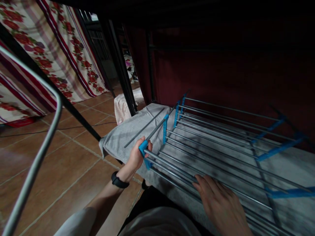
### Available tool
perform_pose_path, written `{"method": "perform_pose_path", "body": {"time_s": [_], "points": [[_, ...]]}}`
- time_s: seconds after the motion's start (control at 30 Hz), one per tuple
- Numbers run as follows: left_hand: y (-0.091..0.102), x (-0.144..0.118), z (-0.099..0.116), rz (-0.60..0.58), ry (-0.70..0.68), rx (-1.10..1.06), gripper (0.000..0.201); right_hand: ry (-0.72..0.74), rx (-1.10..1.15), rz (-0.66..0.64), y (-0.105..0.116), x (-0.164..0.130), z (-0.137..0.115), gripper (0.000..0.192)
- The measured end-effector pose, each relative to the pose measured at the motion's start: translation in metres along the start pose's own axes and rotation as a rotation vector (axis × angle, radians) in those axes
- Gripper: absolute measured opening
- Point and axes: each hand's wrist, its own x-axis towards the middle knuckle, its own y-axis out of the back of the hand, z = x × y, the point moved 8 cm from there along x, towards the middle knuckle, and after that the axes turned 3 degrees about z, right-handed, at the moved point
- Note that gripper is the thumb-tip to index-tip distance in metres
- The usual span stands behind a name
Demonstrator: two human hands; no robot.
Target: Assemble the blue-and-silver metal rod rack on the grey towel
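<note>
A shoe rack [204, 147] of thin grey metal rods and blue plastic brackets lies over a grey cloth surface. My left hand [136, 154] is closed round the blue bracket at the rack's near left corner, where a grey tube enters it. Lower right, my right hand [219, 200] lies over the near rods with its fingers together and bent onto them; its thumb is hidden. A loose grey tube [144, 127] rests on the cloth just beyond my left hand.
The grey cloth [115, 139] covers a low bed inside a dark metal frame [123, 68]. A bent metal tube [52, 131] rises close by on the left. Beyond the tiled floor [73, 157], a flowered curtain [61, 49] hangs, and a dark cable [73, 130] crosses the tiles.
</note>
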Motion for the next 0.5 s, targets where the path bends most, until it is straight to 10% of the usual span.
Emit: {"method": "perform_pose_path", "body": {"time_s": [0.5], "points": [[0.0016, 0.0007, -0.0045, 0.008, 0.025, -0.012, 0.063, 0.016, 0.048, 0.032, -0.0018, 0.0016, 0.0002, 0.031]]}}
